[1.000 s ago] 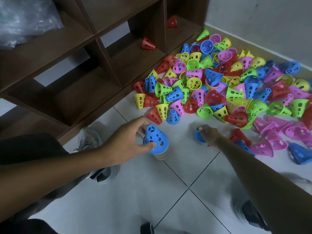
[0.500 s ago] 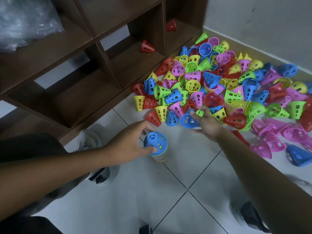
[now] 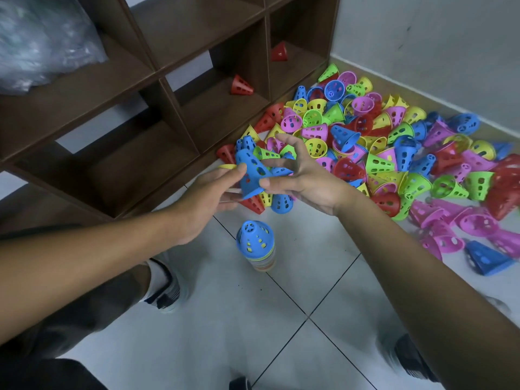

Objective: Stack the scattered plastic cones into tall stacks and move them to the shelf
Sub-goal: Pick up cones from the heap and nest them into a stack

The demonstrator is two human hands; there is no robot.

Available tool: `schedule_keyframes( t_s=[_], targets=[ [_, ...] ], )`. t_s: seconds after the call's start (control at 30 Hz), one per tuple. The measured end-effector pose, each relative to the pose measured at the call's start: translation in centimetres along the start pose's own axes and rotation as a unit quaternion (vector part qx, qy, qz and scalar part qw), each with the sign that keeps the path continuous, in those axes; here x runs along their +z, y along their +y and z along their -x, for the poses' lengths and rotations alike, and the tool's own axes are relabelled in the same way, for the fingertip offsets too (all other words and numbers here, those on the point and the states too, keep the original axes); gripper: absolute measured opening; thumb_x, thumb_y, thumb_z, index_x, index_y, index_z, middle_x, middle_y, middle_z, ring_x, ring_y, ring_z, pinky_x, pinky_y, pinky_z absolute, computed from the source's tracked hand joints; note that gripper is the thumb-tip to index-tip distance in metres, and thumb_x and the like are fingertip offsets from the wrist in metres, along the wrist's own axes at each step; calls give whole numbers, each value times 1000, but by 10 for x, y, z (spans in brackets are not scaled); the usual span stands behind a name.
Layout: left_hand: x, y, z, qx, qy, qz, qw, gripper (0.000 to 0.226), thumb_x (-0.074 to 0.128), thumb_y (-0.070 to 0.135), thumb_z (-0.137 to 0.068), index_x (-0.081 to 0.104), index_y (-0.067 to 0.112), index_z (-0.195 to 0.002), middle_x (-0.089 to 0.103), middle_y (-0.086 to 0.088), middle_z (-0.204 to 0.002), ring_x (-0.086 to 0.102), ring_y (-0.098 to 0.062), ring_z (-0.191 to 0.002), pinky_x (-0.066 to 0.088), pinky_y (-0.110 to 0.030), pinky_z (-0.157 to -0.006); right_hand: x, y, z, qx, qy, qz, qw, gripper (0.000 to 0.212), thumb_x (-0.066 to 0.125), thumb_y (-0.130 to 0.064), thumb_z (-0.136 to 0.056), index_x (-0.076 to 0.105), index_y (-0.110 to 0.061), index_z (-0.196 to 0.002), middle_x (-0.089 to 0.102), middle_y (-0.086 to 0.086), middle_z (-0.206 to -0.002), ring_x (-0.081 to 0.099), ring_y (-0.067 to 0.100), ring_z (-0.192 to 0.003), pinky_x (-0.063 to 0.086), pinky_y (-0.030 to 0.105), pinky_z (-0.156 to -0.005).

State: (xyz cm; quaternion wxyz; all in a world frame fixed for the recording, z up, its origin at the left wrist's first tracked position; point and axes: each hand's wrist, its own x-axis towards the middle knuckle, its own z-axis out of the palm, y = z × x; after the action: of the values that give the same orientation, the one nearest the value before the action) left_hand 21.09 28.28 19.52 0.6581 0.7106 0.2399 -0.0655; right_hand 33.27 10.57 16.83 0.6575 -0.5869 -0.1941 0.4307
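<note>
Both hands meet above the tiled floor (image 3: 174, 339), holding one blue cone (image 3: 251, 175) between them. The left hand (image 3: 206, 201) has its thumb pressed on the cone's near left side, with the fingers reaching under it. The right hand (image 3: 305, 178) pinches the cone's right edge with thumb and index finger; its other fingers are spread loosely and hold nothing. The cone is tilted, narrow end up and away, wide rim toward the floor.

Below the hands and apart from them stands a stack (image 3: 256, 246) of nested cones, upright on the floor with a blue one on top and coloured rims showing beneath it. The held cone hangs above and a little behind this stack, not touching it.

Behind and to the right of the hands lies the pile of loose cones (image 3: 394, 153) in pink, yellow, green, red and blue, spreading along the wall. The brown shelf (image 3: 157, 74) stands to the left, with two red cones (image 3: 241, 85) lying in its lower compartments and a plastic bag (image 3: 42, 40) on an upper board.
</note>
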Motion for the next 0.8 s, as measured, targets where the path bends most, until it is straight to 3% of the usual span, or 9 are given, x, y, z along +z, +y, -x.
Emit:
schedule_keyframes(
  t_s=[0.17,0.3,0.4,0.47,0.53,0.63,0.7,0.8],
  targets=[
    [-4,-1,1,-11,-11,17,1000,52,69,44,-80,68,13,-121,73,-8,-117,69,-23,-107,52,-40,-95,5,-6,11,1,-31,86,996,102,84,-12,-77,21,-43,-150,47,9,-143,66,28,-115,53,45,-102],
    [-1,-1,6,0,-14,-12,1000,55,71,40,-78,66,6,-122,72,-14,-116,70,-18,-99,53,-34,-85,-6,1,20,47,-53,33,997,79,78,-24,-83,34,-36,-147,52,9,-138,66,22,-117,50,42,-106],
    [3,-2,10,25,-8,-46,999,34,77,22,-86,66,6,-114,73,-10,-106,71,-9,-90,55,-23,-73,-33,13,28,69,30,49,996,63,71,-37,-87,45,-26,-143,61,7,-132,66,23,-116,52,39,-103],
    [6,-4,13,44,-12,-71,996,17,71,13,-90,66,12,-107,73,-1,-99,70,-4,-85,53,-16,-67,-60,28,36,83,120,55,988,52,69,-34,-91,52,-21,-138,65,8,-128,66,27,-116,53,40,-101],
    [7,-7,14,67,-18,-89,994,18,76,14,-87,66,16,-102,73,9,-90,67,-1,-82,52,-15,-67,-89,49,43,100,218,80,968,43,71,-28,-92,58,-16,-131,66,12,-125,65,31,-115,54,42,-99],
    [8,-12,17,99,-32,-145,984,40,81,37,-69,68,20,-103,72,13,-93,65,-2,-87,52,-16,-74,-130,85,57,149,331,163,918,43,75,-20,-89,61,-7,-127,67,15,-116,65,34,-106,54,44,-93],
    [8,-16,19,114,-40,-176,977,47,78,45,-64,69,22,-103,72,9,-99,66,-5,-88,51,-16,-74,-149,104,70,193,354,264,876,44,75,-23,-87,63,-11,-127,67,12,-116,65,25,-92,53,34,-76],
    [7,-20,23,129,-45,-218,966,38,80,36,-70,67,26,-104,71,6,-103,66,-10,-91,53,-21,-77,-164,130,90,228,376,383,812,40,72,-28,-88,64,-17,-126,68,6,-114,60,15,-77,45,27,-59]
  ],
)
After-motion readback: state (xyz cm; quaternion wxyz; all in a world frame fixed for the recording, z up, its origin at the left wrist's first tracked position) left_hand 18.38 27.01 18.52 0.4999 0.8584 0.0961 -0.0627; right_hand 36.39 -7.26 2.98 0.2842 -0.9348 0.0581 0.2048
